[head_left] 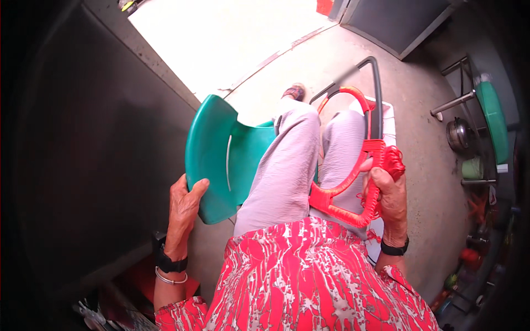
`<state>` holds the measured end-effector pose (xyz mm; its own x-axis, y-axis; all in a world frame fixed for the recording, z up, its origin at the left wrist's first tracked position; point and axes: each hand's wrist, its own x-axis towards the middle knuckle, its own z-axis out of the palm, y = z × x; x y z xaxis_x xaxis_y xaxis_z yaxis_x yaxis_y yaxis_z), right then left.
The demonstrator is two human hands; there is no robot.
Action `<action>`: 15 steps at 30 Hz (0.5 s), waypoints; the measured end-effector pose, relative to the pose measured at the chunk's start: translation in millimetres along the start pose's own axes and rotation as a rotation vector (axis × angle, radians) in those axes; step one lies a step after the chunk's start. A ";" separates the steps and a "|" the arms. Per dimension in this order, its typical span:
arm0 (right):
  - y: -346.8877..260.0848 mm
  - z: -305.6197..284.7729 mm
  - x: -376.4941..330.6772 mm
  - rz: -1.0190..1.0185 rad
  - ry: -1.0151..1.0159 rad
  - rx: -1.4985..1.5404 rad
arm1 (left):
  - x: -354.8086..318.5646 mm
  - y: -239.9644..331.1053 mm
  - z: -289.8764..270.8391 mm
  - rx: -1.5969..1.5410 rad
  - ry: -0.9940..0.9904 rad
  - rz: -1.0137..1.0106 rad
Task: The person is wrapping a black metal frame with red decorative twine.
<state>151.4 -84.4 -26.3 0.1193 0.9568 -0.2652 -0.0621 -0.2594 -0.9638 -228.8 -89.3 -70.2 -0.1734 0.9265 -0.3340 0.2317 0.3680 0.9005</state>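
Note:
At the left, my left hand (185, 205) is closed on the curved edge of a green plastic chair (212, 151), thumb on its near face and fingers partly hidden behind. My right hand (390, 194) grips the side of a metal tube frame (377, 83) whose near part is wrapped in red cord (348, 214). A loose bundle of the same red cord (393, 161) bunches beside that hand. The frame leans over my legs in grey trousers (287, 160), its bare grey tube rising toward the far side.
A white container (388, 122) stands behind the frame on the concrete floor (425, 149). To the right are a green-seated stool (490, 118) lying on its side, a metal pot (459, 134) and clutter. A dark panel (110, 154) runs along the left, near a bright doorway (221, 38).

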 end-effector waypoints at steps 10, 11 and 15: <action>2.0 1.8 -1.6 0.075 -0.077 0.072 | -38.9 44.6 87.7 0.424 0.214 0.667; 1.8 2.4 -6.1 0.071 -0.063 0.075 | -42.3 43.9 99.9 0.326 0.038 0.599; 4.3 10.5 -14.0 0.027 -0.034 0.062 | -46.3 20.5 133.6 0.101 -0.312 0.539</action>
<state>139.1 -97.6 -26.4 0.0831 0.9538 -0.2886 -0.1258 -0.2772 -0.9525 -88.1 -114.1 -73.4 0.2768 0.9576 0.0799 0.3001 -0.1651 0.9395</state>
